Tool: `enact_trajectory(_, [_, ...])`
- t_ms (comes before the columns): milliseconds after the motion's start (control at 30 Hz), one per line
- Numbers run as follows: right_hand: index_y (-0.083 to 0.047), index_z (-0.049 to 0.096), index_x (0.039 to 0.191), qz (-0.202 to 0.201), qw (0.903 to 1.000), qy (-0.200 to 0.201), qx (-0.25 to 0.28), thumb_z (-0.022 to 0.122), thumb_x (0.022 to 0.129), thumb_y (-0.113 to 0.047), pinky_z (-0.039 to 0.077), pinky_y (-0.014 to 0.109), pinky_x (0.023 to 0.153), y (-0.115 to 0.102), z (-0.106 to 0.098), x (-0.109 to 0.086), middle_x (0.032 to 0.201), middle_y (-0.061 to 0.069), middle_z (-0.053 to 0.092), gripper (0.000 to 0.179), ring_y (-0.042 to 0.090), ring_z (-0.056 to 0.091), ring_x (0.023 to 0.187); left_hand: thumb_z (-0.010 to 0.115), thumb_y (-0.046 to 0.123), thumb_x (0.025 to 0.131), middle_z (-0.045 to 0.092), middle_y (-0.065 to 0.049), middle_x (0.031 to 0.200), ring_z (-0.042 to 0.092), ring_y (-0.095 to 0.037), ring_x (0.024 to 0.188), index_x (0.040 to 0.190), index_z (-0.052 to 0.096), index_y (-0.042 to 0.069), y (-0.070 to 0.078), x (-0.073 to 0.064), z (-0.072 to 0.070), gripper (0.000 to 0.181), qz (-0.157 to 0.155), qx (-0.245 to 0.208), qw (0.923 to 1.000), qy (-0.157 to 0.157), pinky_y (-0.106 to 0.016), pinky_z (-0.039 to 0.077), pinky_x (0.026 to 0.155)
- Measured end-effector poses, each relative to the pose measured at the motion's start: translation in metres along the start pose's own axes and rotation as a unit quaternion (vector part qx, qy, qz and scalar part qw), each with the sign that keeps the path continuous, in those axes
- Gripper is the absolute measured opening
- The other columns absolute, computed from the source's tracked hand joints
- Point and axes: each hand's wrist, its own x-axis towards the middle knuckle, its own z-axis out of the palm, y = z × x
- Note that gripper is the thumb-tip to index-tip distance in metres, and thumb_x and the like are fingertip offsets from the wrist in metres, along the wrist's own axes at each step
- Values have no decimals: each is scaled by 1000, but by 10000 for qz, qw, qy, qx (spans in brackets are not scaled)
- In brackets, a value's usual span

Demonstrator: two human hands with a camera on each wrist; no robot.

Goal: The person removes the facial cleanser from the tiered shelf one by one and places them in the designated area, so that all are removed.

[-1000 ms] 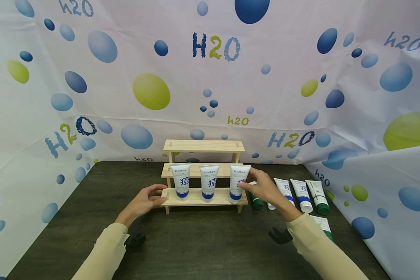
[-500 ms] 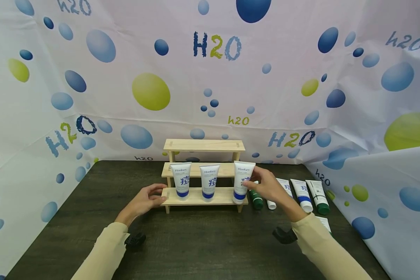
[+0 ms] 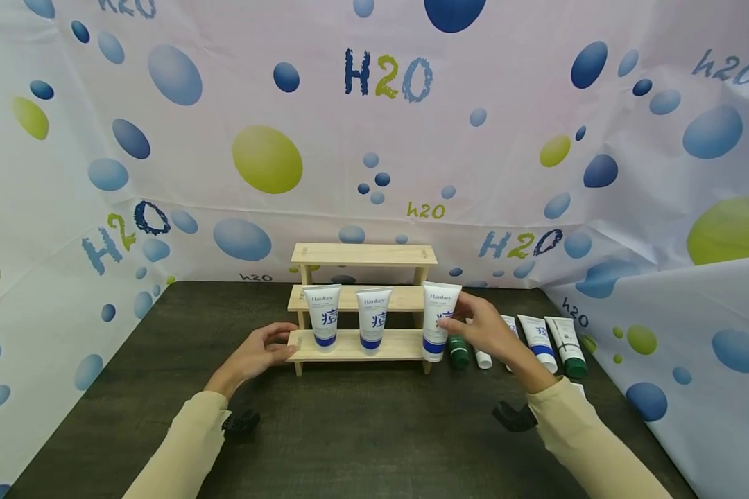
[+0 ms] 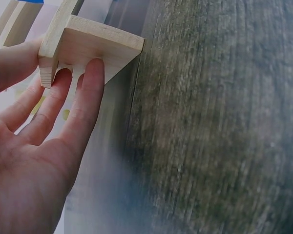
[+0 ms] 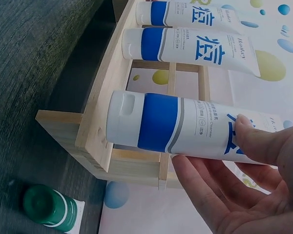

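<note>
A three-tier wooden display stand stands at the back of the table. My left hand grips the left end of its lowest shelf; in the left wrist view, the thumb and fingers lie on opposite sides of the wood. A white cleanser tube with a blue band is held upright, cap down, at that shelf's right end. My right hand pinches it between thumb and fingers, seen closely on the tube in the right wrist view. Two matching tubes, one left and one central, stand cap down on the shelf.
Right of the stand, several tubes lie on the dark table, among them a green-capped tube, a blue-banded tube and another green-capped tube. A bubble-printed backdrop hangs behind and along both sides.
My right hand has shifted the pinched cleanser tube rightward along the lowest shelf to its right end. My left hand keeps its grip, and the other two tubes have stayed put.
</note>
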Motion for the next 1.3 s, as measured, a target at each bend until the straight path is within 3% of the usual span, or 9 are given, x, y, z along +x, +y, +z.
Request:
enact_trajectory(133, [2,62,130,25,10000,1,29,72,97,-13,61,47,90,-2,-2,-1,116,21,72,37,31,69,104,70,19,99,47,-29,150,64,-35,124,152,43,1,1,-1,-2,62,-10,70,10000,20,-42,63,95])
enact_trajectory(367, [3,63,127,25,10000,22,65,72,97,-12,61,33,78,0,-6,-5,111,20,71,35,31,68,102,71,19,99,47,-28,150,63,-35,124,151,44,1,2,-2,-1,61,-29,14,10000,24,-41,63,95])
enact_trajectory(700, [4,61,128,62,9999,-4,114,71,98,-12,66,40,80,5,-11,-12,115,23,70,36,32,70,103,70,16,99,47,-28,149,66,-29,119,152,44,1,1,0,1,61,-52,-78,10000,18,-38,64,92])
enact_trajectory(933, [6,59,129,177,9998,-37,85,70,98,-10,66,34,77,8,-15,-15,115,25,69,36,30,70,100,69,15,99,48,-29,149,65,-32,121,152,44,0,0,0,1,60,-2,-104,9999,9,-39,64,92])
enact_trajectory(1300, [7,56,131,224,9995,-35,212,69,98,-7,67,34,77,12,-22,-22,117,27,68,37,32,70,102,70,16,99,48,-27,148,66,-28,119,152,44,2,0,0,1,60,-38,-87,10000,-23,-38,64,92])
